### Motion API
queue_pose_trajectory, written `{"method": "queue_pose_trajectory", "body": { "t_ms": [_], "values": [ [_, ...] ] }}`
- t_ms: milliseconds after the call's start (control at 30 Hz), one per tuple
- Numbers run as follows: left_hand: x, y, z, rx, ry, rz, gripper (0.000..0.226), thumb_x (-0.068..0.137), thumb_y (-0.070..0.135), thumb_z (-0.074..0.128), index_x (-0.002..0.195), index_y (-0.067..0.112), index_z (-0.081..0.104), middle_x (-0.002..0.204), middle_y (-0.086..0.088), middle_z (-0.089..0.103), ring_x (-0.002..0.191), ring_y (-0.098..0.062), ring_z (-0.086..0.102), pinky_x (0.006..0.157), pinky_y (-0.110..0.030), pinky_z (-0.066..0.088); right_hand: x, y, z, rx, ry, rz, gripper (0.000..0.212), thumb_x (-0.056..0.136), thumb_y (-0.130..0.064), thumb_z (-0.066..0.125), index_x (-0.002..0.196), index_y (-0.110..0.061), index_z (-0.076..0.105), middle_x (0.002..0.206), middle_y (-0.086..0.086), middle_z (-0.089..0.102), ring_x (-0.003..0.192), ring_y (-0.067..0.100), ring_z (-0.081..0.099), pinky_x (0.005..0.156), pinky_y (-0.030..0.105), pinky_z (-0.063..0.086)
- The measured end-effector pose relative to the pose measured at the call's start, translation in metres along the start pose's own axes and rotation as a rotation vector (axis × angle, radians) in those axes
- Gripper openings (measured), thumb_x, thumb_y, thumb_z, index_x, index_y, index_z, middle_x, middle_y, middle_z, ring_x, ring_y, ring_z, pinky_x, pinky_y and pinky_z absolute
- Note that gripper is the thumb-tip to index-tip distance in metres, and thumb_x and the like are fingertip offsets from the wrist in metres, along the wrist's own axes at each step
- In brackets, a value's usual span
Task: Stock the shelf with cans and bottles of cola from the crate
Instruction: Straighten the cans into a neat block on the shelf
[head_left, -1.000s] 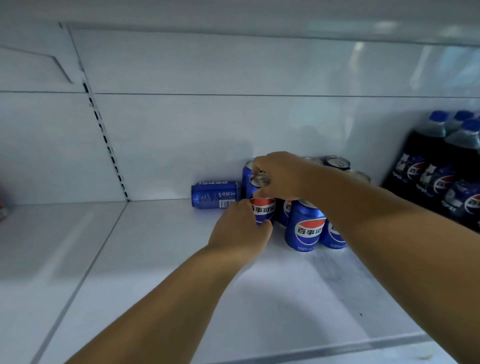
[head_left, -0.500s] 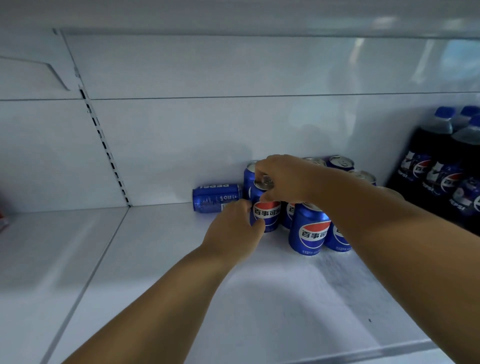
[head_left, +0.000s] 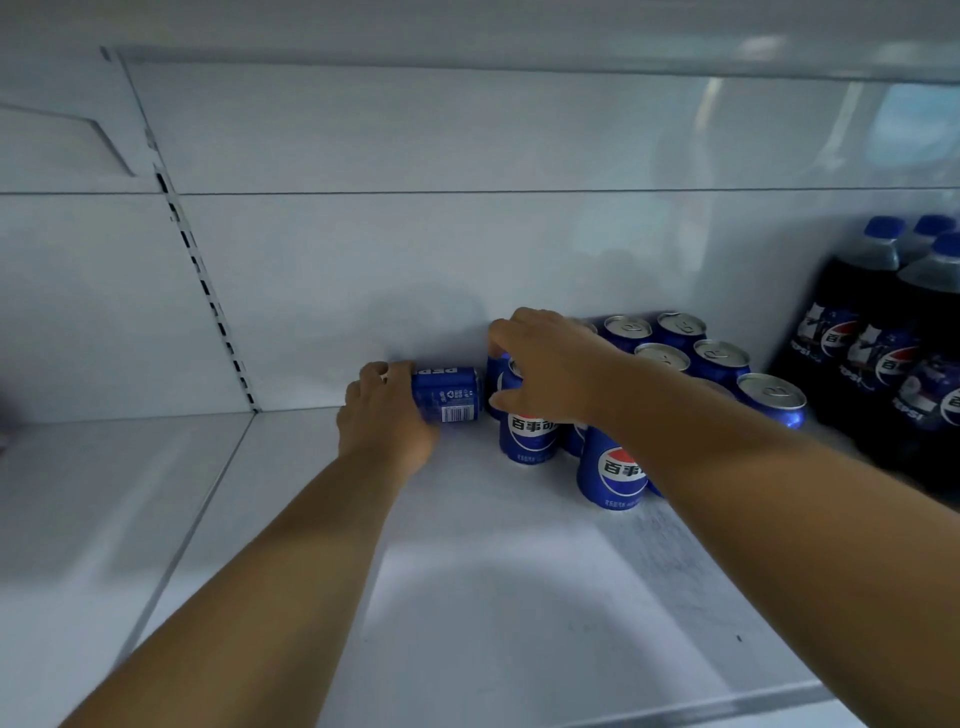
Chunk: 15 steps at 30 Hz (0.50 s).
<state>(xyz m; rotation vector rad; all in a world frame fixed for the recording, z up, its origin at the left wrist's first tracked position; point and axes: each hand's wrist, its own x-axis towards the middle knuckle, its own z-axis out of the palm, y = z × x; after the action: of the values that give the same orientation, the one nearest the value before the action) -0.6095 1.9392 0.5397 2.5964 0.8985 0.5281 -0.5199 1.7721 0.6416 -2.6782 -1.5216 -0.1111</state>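
The tipped can (head_left: 448, 395) lies on its side at the middle of the frame, against the back wall (head_left: 363, 270) of the shelf (head_left: 493, 597), just left of the standing group. Your left hand (head_left: 387, 415) is curled round its left end and grasps it. Your right hand (head_left: 545, 364) sits over the upright can (head_left: 530, 434) at the group's left edge, fingers bent down around its top; it appears to grip that can, though the palm hides most of the contact.

To the right of that, a cluster of standing cans (head_left: 717, 358) fills the centre-right of the frame in several rows, with one front can (head_left: 613, 473) nearest you. Further right, at the frame's edge, the cola bottles (head_left: 872, 353) stand together, dark with blue caps.

Judging by this, the stocking is partly done: bottles are placed and a good block of cans stands in order. What seems left at this spot is to stand the tipped can upright and tuck it in beside the others. The shelf's left half and front show bare white board, so there looks to be room for more stock. The crate is out of view, so you cannot tell how much remains to bring over.
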Motion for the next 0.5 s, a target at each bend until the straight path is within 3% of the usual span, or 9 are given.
{"method": "queue_pose_trajectory", "body": {
  "t_ms": [100,200,333,500],
  "values": [
    [0.005,-0.007,0.001,0.032,-0.006,0.054,0.066,0.079,0.022,0.073,0.139,0.024,0.044,0.132,-0.008,0.048,0.114,-0.034,0.051,0.092,-0.044,0.047,0.003,-0.007,0.003,-0.006,0.006,-0.022,0.041,0.090,-0.045,0.065,0.122,-0.023,0.052,0.118,-0.001,0.050,0.103,0.015,0.042,0.068,0.029,0.034],
    [0.005,-0.014,-0.003,0.019,0.018,0.109,0.063,0.075,0.028,0.081,0.128,0.023,0.049,0.119,-0.009,0.050,0.104,-0.033,0.057,0.086,-0.043,0.051,0.006,-0.013,0.007,0.037,0.010,-0.051,0.036,0.089,-0.043,0.066,0.114,-0.020,0.055,0.115,0.003,0.053,0.108,0.023,0.050,0.085,0.035,0.042],
    [-0.009,-0.019,-0.009,-0.236,0.053,0.045,0.060,0.070,0.030,0.085,0.119,0.022,0.050,0.110,-0.001,0.047,0.087,-0.024,0.059,0.073,-0.032,0.048,0.007,-0.021,0.013,0.058,0.025,-0.075,0.031,0.089,-0.041,0.065,0.109,-0.019,0.057,0.111,0.004,0.055,0.106,0.026,0.052,0.099,0.043,0.041],
    [-0.025,-0.016,-0.030,-0.427,0.256,0.077,0.068,0.067,0.029,0.085,0.124,0.024,0.048,0.116,0.002,0.058,0.106,-0.020,0.059,0.085,-0.037,0.054,0.011,-0.030,0.015,0.077,0.033,-0.065,0.035,0.095,-0.034,0.058,0.128,-0.024,0.059,0.125,0.002,0.057,0.121,0.026,0.051,0.107,0.047,0.038]
  ]
}}
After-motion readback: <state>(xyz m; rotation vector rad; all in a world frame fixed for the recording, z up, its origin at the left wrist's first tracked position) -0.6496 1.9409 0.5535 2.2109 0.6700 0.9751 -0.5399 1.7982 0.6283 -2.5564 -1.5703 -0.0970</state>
